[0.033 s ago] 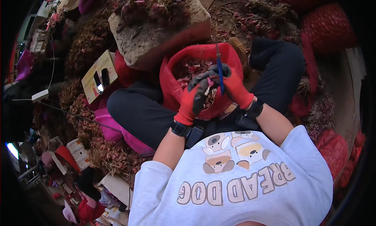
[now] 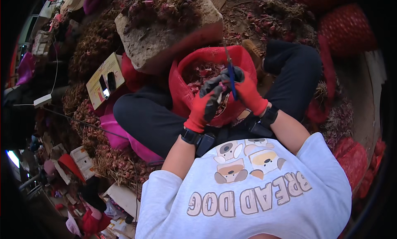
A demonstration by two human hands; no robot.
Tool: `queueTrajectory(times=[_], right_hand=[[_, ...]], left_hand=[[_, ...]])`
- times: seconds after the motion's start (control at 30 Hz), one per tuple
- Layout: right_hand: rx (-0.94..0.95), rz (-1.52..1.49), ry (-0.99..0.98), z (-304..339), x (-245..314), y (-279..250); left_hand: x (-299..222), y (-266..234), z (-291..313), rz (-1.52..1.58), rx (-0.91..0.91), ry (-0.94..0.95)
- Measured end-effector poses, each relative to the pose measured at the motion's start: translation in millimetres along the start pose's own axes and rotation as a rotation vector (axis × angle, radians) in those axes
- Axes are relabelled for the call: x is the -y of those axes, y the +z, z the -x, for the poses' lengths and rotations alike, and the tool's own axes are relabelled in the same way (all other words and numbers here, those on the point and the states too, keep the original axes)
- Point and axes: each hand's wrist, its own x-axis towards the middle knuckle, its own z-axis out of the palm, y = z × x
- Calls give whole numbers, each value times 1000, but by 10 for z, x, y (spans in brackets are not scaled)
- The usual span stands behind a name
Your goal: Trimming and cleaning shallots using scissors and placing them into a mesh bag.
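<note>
A heap of dried reddish bulbs [image 2: 107, 156] spreads to the left of the red bag [image 2: 180, 90]. The person's dark-trousered legs [image 2: 140, 110] bend around both sides of that bag. Beyond it stands a rough stone block [image 2: 153, 44], with more bulbs piled on top. The bag itself holds loose skins and bits. A full red mesh sack [image 2: 347, 30] sits well to its right, on the far side. A pale board [image 2: 113, 67] lies to its left.

Over the bag's near part, the gloved left hand [image 2: 205, 100] has its fingers grasping a small bulb [image 2: 223, 86]; the gloved right hand [image 2: 247, 90] has its fingers clenched on a blue-handled tool [image 2: 231, 79], its thin blade pointing toward the bag's far rim. Whether the right fingertips also touch the bulb, I cannot tell. That small pinkish bulb is between the hands, above the bag.
</note>
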Motion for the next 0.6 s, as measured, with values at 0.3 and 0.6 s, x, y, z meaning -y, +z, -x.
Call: queueTrajectory(times=[0.3, 0.6], right_hand=[[44, -109, 56, 48, 201, 67], [78, 314, -21, 32, 59, 40]], left_hand=[[80, -77, 26, 84, -110, 24], [-128, 31, 22, -884, -291, 450]])
